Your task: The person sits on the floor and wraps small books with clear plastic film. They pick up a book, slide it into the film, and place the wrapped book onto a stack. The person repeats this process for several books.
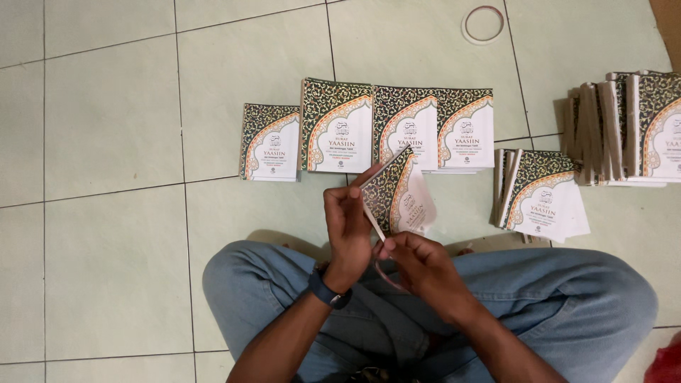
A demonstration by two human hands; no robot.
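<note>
The left hand (347, 227) pinches a thin booklet (399, 195) by its near-left edge, held tilted above the knees. The right hand (418, 262) closes narrowly on a clear strip (386, 273) at the booklet's near corner. The booklet looks light, slim and bendable, with a slick cover, so a grip along the spine edge would suit it best. Far of the hands lies a row of booklets (369, 131); stacks (624, 128) crowd the right. The tiled floor (106, 142) on the left is open room.
</note>
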